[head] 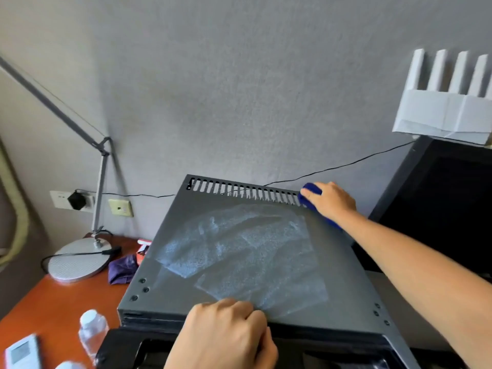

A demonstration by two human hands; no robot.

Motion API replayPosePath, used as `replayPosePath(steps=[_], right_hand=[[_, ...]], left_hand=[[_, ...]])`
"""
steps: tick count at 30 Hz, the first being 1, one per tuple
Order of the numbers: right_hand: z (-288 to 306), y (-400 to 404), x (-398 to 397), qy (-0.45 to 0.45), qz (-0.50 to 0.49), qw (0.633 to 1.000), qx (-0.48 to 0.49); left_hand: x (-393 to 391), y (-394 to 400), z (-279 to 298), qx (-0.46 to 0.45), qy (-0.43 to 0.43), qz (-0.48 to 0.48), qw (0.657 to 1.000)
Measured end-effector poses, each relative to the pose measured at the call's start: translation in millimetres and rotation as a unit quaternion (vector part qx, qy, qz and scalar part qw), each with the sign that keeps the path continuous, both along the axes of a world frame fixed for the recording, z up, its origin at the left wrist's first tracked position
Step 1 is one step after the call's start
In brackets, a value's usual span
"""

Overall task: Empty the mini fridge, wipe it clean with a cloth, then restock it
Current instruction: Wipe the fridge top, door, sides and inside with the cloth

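Water bottle (91, 332) upright on desk (53, 299), left of mini fridge (186, 209). Left hand (226, 334) at fridge top's front edge, fingers curled, pinching foam sheet (247, 251). Right hand (328, 199) grips blue cloth (310, 189) at rear right corner.

You have a reddish-brown wooden desk (45, 302) filling the lower left of the frame. On it, toward the upper left, stands the round silver base of a desk lamp (78, 262), with a black cable curling around it. Just right of the base lies a crumpled purple cloth (122, 270), beside the grey mini fridge (186, 265). Along the bottom left edge you see a clear water bottle (91, 332) and a white remote (22, 352).
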State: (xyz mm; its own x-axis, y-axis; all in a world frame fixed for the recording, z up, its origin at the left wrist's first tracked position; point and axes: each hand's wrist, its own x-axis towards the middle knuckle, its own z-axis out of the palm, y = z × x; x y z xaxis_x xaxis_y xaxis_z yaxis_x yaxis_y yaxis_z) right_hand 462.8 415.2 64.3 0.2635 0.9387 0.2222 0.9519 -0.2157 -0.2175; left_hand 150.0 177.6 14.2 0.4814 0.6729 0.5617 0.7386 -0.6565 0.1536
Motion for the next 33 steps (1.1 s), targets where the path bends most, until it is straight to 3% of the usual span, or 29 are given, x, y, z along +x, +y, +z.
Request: replayPosePath(steps=[4,9,25,29,33], right_hand=[[2,32,0,-0.011,-0.019,1.000,0.005],[-2,0,-8,-0.037,-0.018,0.999,0.019],[-11,-302,-75,-0.023,0.080,0.996,0.023],[-10,-296,-80,-0.020,0.087,0.996,0.021],[-5,-243,-78,-0.035,0.096,0.995,0.016]], left_hand=[[-3,-5,7,-0.027,-0.002,0.011,1.000],[-5,-10,10,-0.047,0.025,0.036,0.998],[-60,11,15,-0.005,0.113,0.085,0.990],[-68,21,18,0.014,0.147,0.063,0.987],[-76,34,18,0.001,0.109,0.070,0.992]])
